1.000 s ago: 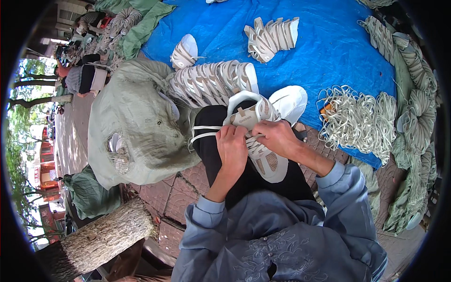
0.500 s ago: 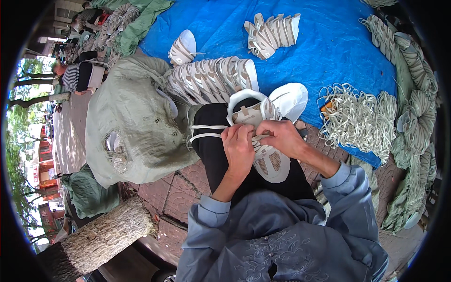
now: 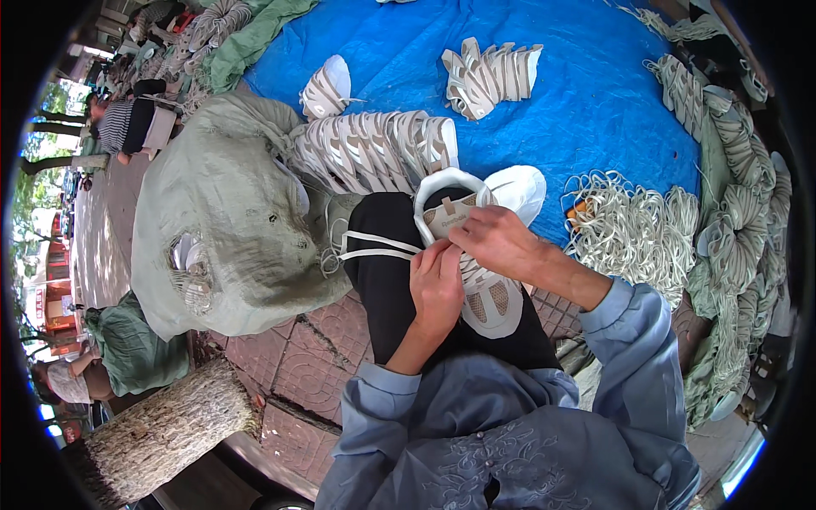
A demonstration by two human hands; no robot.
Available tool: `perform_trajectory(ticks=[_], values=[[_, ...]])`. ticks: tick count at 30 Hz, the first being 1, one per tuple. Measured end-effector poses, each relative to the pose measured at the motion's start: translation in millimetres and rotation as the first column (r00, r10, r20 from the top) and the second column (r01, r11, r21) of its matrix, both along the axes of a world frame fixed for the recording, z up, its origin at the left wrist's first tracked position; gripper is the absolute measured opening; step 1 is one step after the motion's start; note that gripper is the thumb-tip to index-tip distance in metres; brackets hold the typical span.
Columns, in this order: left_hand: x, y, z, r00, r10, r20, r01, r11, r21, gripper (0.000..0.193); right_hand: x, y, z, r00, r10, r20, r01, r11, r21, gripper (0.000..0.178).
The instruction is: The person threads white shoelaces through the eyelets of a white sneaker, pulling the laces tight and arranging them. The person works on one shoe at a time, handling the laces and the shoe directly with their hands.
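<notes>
A beige and white shoe upper point(image 3: 490, 313) rests on my lap, its toe toward me and its collar away. My left hand point(image 3: 436, 289) is closed in a pinch at the left eyelet edge, on a white shoelace point(image 3: 382, 245) whose loose lengths trail left over my dark trouser leg. Close above it, my right hand point(image 3: 501, 246) pinches at the lower part of the tongue point(image 3: 450, 214), fingers pressed together; the lace between the fingertips is mostly hidden. Lacing crosses the front of the upper. Just beyond lies a white rounded piece point(image 3: 520, 191).
A blue tarp point(image 3: 391, 59) carries a row of nested shoe uppers point(image 3: 374, 153), a smaller stack point(image 3: 491, 78) and a heap of white laces point(image 3: 633, 225). A bulging grey-green sack point(image 3: 246, 221) stands left, a tree trunk point(image 3: 170, 433) lower left. More bundled uppers point(image 3: 735, 217) line the right.
My right hand has shifted left and slightly up, from the lacing to the tongue beside my left hand. The whole view has shifted slightly; a person has come into sight at the lower left.
</notes>
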State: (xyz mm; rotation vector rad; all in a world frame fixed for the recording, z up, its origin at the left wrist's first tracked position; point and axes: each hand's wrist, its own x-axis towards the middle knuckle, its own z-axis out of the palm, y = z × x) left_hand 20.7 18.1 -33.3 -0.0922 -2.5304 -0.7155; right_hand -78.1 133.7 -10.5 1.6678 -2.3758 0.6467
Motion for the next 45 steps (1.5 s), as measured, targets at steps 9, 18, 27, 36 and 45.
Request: perform_trajectory(ticks=[9, 18, 27, 36, 45], values=[[6.2, -3.0, 2.5, 0.993, -0.122, -0.006, 0.120, 0.980, -0.156, 0.030, -12.6, -13.0, -5.6, 0.971, 0.201, -0.133, -0.164, 0.955, 0.249, 0.013], [14.3, 6.5, 0.7, 0.992, -0.119, 0.035, 0.124, 0.974, -0.190, 0.030, -24.9, -1.6, 17.3, 0.981, 0.191, -0.024, -0.181, 0.958, 0.221, 0.013], [16.7, 1.1, 3.1, 0.991, -0.126, 0.053, 0.133, 0.978, -0.162, 0.030, -15.1, -6.3, 3.8, 0.965, 0.238, -0.111, -0.224, 0.967, 0.123, 0.015], [16.2, 7.3, 7.4, 0.987, -0.144, 0.071, 0.154, 0.974, -0.166, 0.030, -32.5, -6.3, 1.5, 0.946, 0.325, 0.013, -0.321, 0.927, 0.193, 0.016], [15.4, 14.8, 9.2, 0.983, -0.157, 0.090, 0.167, 0.979, -0.114, 0.027, -27.2, 2.6, 15.9, 0.966, 0.250, -0.064, -0.230, 0.947, 0.223, 0.014]])
